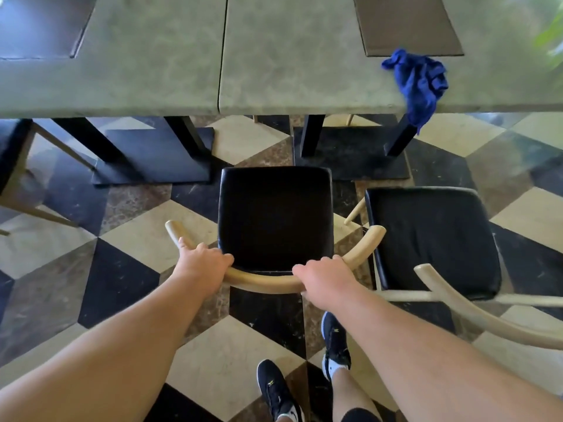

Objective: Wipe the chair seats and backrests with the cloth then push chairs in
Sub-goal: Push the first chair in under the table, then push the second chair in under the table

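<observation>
Fingers [213,254]: both sets curled over the curved wooden backrest [262,283] of the middle chair [274,214], clamped on it.
Left hand [202,263]: grips left of centre, arm extended.
Right hand [327,278]: grips right of centre, arm extended, one foot stepped forward.
Cloth [419,82]: blue, crumpled on the table [152,80] edge, one end hanging over; neither hand holds it.
Progress: wiping of this chair judged finished; chair not yet under the table, push-in pending.
Second chair [432,239]: at right, also pulled out, still to do.
</observation>
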`<action>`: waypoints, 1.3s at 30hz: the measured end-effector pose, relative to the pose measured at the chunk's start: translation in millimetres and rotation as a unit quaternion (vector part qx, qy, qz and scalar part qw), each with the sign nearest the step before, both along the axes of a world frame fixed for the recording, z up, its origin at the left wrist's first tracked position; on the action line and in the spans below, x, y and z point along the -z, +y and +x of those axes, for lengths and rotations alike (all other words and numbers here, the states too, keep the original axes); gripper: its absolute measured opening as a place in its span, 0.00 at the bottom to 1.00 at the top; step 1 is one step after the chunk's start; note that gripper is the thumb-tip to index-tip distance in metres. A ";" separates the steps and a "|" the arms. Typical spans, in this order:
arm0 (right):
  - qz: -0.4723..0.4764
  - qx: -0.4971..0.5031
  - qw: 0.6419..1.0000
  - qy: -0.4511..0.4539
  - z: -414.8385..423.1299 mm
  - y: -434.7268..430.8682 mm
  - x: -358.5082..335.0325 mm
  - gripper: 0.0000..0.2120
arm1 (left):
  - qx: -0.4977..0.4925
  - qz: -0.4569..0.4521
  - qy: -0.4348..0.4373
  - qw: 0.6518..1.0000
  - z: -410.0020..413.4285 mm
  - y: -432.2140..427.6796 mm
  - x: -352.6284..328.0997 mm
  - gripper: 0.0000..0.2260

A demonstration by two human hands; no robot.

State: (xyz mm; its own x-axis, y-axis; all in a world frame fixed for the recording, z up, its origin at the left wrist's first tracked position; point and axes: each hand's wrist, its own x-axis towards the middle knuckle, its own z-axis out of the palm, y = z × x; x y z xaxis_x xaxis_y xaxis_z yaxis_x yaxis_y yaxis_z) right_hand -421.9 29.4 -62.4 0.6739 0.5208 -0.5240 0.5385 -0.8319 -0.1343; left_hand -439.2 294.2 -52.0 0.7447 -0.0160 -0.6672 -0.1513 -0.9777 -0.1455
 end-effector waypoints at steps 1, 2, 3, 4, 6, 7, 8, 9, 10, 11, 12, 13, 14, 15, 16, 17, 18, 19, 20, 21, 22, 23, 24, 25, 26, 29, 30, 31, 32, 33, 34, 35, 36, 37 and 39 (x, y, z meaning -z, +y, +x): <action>-0.001 -0.001 1.000 -0.001 11.5 -1.4 -0.6 0.09 | -0.001 0.003 -0.005 1.000 9.4 -2.0 1.2 0.18; -0.003 -0.003 1.000 -0.001 22.8 -3.0 -1.3 0.09 | -0.002 0.004 -0.009 1.000 18.4 -4.4 3.3 0.18; -0.005 -0.007 1.000 -0.002 34.1 -4.8 -1.6 0.10 | -0.003 0.004 -0.015 1.000 27.5 -6.7 5.9 0.18; -0.008 -0.010 1.000 -0.004 45.3 -6.7 -1.3 0.10 | -0.006 0.004 -0.020 1.000 36.7 -9.0 8.8 0.18; -0.009 -0.015 1.000 -0.010 68.1 -10.0 -0.2 0.11 | -0.006 0.010 -0.026 1.000 57.5 -12.0 13.7 0.19; -0.006 -0.018 1.000 -0.011 78.9 -10.6 0.0 0.10 | -0.004 0.017 -0.026 1.000 68.2 -12.5 15.3 0.19; -0.002 -0.019 1.000 -0.011 89.3 -10.7 -0.2 0.10 | -0.003 0.023 -0.025 0.999 78.6 -12.1 16.4 0.19; 0.002 -0.018 1.000 -0.010 99.0 -10.4 -0.4 0.09 | -0.004 0.026 -0.026 0.999 88.9 -11.5 17.5 0.19; 0.003 -0.018 1.000 -0.010 108.8 -9.9 -0.6 0.09 | -0.008 0.028 -0.030 0.999 98.5 -10.4 18.9 0.19; 0.002 -0.018 1.000 -0.010 118.3 -9.5 -0.8 0.08 | -0.010 0.029 -0.033 0.999 107.3 -9.8 20.0 0.20; 0.000 -0.019 1.000 -0.009 126.9 -9.2 -0.8 0.08 | -0.011 0.031 -0.035 0.999 115.2 -9.7 20.9 0.20; -0.002 -0.021 1.000 -0.007 134.6 -9.2 -1.1 0.08 | -0.011 0.032 -0.037 0.999 122.1 -10.0 21.7 0.21; -0.005 -0.022 1.000 -0.005 141.2 -9.6 -1.2 0.08 | -0.012 0.032 -0.041 0.999 128.1 -10.3 22.8 0.21; -0.008 -0.024 1.000 -0.006 147.0 -9.8 -1.0 0.07 | -0.013 0.031 -0.044 0.998 133.1 -10.1 24.1 0.21; -0.008 -0.025 1.000 -0.007 151.7 -9.5 -0.5 0.07 | -0.015 0.030 -0.044 0.998 137.3 -9.0 25.1 0.21; -0.006 -0.026 1.000 -0.006 155.0 -9.0 0.4 0.07 | -0.015 0.031 -0.041 0.999 140.5 -7.6 25.7 0.21; -0.003 -0.027 1.000 -0.003 157.2 -8.1 1.4 0.07 | -0.015 0.033 -0.036 0.999 143.1 -6.3 26.2 0.22; -0.002 -0.028 1.000 0.001 158.1 -7.6 2.5 0.07 | -0.015 0.033 -0.032 0.999 144.6 -5.3 27.0 0.23; -0.004 -0.028 1.000 0.003 158.3 -7.0 3.7 0.07 | -0.015 0.033 -0.031 0.999 144.8 -4.6 27.8 0.23; -0.004 -0.028 1.000 0.003 158.1 -6.3 4.9 0.08 | -0.015 0.031 -0.031 0.999 144.5 -3.9 28.0 0.23; -0.004 -0.028 1.000 -0.001 157.4 -5.6 6.1 0.08 | -0.016 0.027 -0.033 0.999 143.6 -3.2 27.5 0.23; -0.004 -0.029 1.000 -0.008 156.5 -5.6 6.8 0.09 | -0.019 0.021 -0.034 0.999 142.4 -3.0 26.5 0.22; -0.003 -0.028 0.999 -0.015 155.8 -6.1 7.0 0.10 | -0.025 0.012 -0.037 0.999 141.5 -3.0 25.1 0.21; -0.002 -0.026 0.999 -0.021 155.1 -6.9 6.0 0.12 | -0.032 0.001 -0.040 0.999 140.4 -3.9 22.9 0.21; 0.000 -0.022 0.999 -0.025 154.4 -8.4 3.9 0.16 | -0.039 -0.014 -0.042 0.998 139.0 -5.8 19.5 0.22; 0.002 -0.015 0.999 -0.040 151.5 -18.4 -6.5 0.39 | -0.053 -0.078 -0.046 0.995 133.5 -20.7 3.9 0.35; 0.000 -0.014 0.999 -0.042 149.4 -23.7 -12.6 0.45 | -0.055 -0.098 -0.052 0.992 131.9 -28.9 -2.1 0.40; -0.003 -0.008 0.999 -0.044 146.8 -29.4 -19.8 0.49 | -0.060 -0.116 -0.058 0.990 130.2 -38.4 -7.9 0.43; -0.004 0.001 0.999 -0.048 143.2 -35.5 -27.1 0.52 | -0.064 -0.130 -0.063 0.987 128.5 -48.6 -13.2 0.45; -0.004 0.012 0.998 -0.056 138.9 -42.0 -34.4 0.53 | -0.064 -0.141 -0.068 0.986 126.7 -59.7 -18.0 0.46; -0.005 0.024 0.998 -0.066 133.8 -49.2 -41.3 0.54 | -0.058 -0.148 -0.072 0.985 124.3 -71.5 -22.0 0.47; -0.006 0.037 0.996 -0.075 127.8 -57.7 -48.2 0.54 | -0.045 -0.154 -0.077 0.984 121.8 -84.3 -25.4 0.47; -0.006 0.051 0.995 -0.083 121.1 -67.1 -54.9 0.54 | -0.029 -0.158 -0.079 0.984 118.9 -97.3 -28.3 0.47; -0.006 0.063 0.994 -0.088 114.0 -77.8 -61.2 0.54 | -0.013 -0.163 -0.078 0.983 116.0 -110.3 -31.1 0.48; -0.014 0.079 0.992 -0.093 98.3 -102.5 -71.1 0.54 | 0.013 -0.176 -0.072 0.982 109.7 -136.9 -36.1 0.48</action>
State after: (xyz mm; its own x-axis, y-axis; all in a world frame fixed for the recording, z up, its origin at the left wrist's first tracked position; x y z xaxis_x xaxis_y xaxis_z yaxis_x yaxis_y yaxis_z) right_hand -323.6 -73.1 8.7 0.8329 0.3874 -0.3952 0.4138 -0.9101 -0.0201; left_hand -329.5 157.2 -15.9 0.8275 -0.2474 -0.5040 -0.1803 -0.9672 0.1787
